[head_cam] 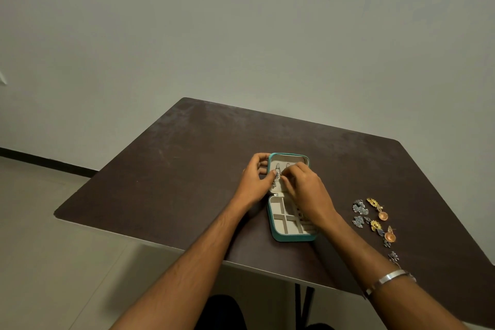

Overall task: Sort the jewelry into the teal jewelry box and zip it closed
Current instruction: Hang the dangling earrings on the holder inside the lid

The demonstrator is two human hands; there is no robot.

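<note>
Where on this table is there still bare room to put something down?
The table is bare left of the left hand and behind the open teal jewelry box, up to the far edge. It is crowded to the right, where loose jewelry lies beside the right hand.

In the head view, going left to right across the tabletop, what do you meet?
Bare table → left hand → teal jewelry box, open → right hand → silver-blue pieces → yellow and copper pieces.
</note>
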